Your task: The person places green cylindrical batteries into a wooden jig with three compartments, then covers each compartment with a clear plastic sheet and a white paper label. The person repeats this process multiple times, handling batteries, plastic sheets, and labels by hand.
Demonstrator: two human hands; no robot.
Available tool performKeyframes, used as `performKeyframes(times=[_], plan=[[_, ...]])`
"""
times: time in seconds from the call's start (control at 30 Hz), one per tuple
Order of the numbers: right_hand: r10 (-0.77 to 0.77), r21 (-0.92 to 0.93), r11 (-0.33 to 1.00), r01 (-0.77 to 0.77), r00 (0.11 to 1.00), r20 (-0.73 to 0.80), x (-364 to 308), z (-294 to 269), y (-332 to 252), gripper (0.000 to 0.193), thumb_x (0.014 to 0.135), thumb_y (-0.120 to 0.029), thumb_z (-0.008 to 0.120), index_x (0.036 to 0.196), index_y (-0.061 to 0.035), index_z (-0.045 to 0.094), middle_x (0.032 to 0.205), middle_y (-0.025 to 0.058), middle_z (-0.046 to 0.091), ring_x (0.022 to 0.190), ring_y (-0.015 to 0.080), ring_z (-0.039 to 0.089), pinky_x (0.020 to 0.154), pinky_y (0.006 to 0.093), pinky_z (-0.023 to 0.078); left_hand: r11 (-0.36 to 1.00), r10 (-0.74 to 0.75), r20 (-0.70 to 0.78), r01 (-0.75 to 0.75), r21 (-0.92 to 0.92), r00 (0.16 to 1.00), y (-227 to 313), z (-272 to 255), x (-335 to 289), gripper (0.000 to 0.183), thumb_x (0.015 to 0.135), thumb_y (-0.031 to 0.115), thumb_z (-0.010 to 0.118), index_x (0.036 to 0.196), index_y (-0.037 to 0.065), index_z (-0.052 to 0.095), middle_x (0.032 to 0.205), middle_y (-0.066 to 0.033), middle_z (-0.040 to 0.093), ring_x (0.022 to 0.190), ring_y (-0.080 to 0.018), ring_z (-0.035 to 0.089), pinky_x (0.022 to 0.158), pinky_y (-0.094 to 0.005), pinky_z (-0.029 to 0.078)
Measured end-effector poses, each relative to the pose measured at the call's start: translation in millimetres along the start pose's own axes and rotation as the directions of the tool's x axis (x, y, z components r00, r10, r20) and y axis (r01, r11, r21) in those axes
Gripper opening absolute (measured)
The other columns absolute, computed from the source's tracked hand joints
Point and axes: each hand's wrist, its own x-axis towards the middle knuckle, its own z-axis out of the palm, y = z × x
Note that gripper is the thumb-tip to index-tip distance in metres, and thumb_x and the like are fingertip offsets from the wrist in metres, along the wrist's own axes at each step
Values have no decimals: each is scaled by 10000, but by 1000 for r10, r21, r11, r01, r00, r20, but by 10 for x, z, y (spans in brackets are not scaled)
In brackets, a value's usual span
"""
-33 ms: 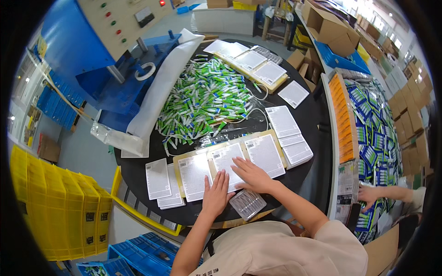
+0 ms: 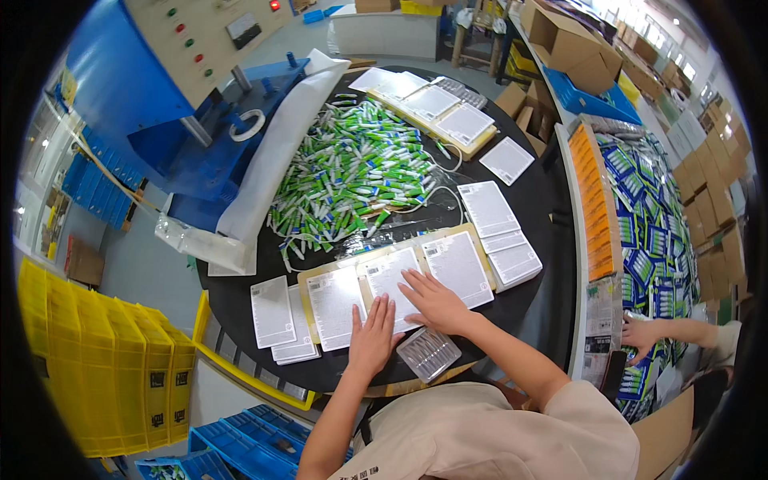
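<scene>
My left hand [image 2: 373, 334] lies flat with fingers stretched, between the left white printed card [image 2: 332, 302] and the middle card [image 2: 388, 274]. My right hand [image 2: 436, 304] is spread over the middle card, its fingertips resting on it. These cards and a right-hand card [image 2: 458, 268] sit in a row on a yellow tray [image 2: 346, 264]. Just below my hands is a clear plastic blister tray [image 2: 430, 354]. Loose white cards flank the row: a left group [image 2: 272, 312] and a right stack [image 2: 485, 210]. Beyond the row is a heap of small green-and-white tubes [image 2: 360, 168].
Another yellow tray with white cards [image 2: 432, 102] stands at the far side of the round black table [image 2: 232, 296]. A blue machine [image 2: 192, 152] rises at the left, above yellow crates [image 2: 96, 360]. At the right, a co-worker's hand [image 2: 642, 332] reaches into packaged tubes [image 2: 644, 232].
</scene>
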Motion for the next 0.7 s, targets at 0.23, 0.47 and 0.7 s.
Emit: performKeyframes(times=[0.23,0.47,0.7], plan=[[15,-205,977,-54,983,-186,-16,118,87,651,995,-428,571,1504,-39,456,1615,180,356,1513,328,315,1234,518,235,999,15,17,-15,40,1000,-39,-16,1,785,963,483,605,1569,55,347,1656,-114,311,1533,-254,286,1225,-633,137],[253,-262,917,-300,947,-198,-340,-72,493,557,1003,-369,570,1470,-69,521,1586,173,413,1496,312,353,1216,533,261,1000,30,28,-30,2,999,-65,-136,76,783,960,510,605,1558,61,374,1648,-117,327,1523,-266,306,1222,-636,129],[135,-217,936,-279,850,-509,-500,-453,775,423,935,-236,642,1306,-35,618,1429,151,563,1371,332,486,1138,500,386,967,-35,-43,23,-254,998,-188,-431,22,649,999,425,583,1521,73,425,1601,-142,386,1486,-317,348,1230,-614,143]])
